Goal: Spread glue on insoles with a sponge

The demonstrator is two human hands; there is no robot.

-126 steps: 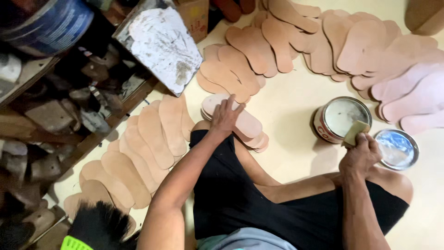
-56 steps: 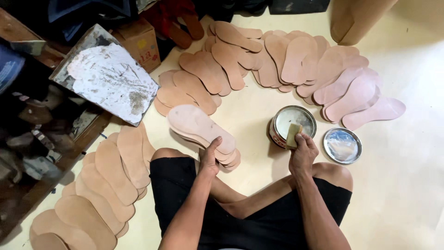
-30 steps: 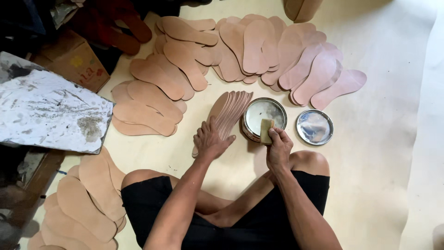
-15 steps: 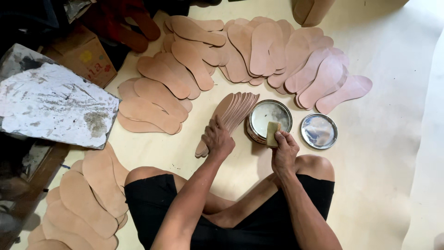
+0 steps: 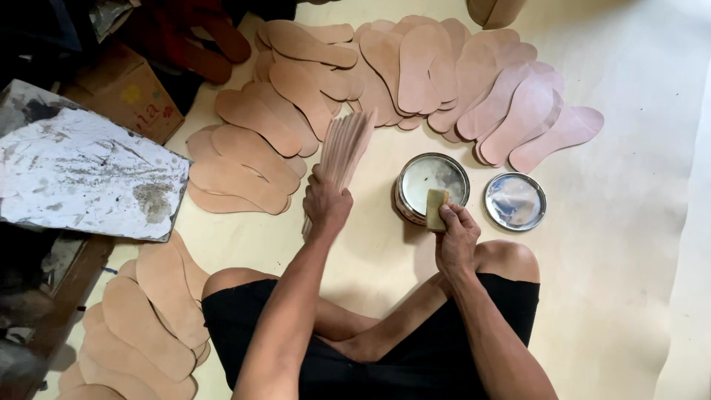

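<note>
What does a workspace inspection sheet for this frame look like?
Surface: cream floor, person seated cross-legged on it.
Job's things: left hand grips a stack of tan insoles stood on edge; right hand holds a sponge at the open round tin; tin lid lies beside it.
Clutter: flat insoles fanned around; more at lower left.
Grippers: both hands closed on their things.
Cables: nothing seen.
Surroundings: smeared board, cardboard box.

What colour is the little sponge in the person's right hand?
Yellowish tan: the small sponge block, held over the round metal tin, shows best in the head view.
</note>
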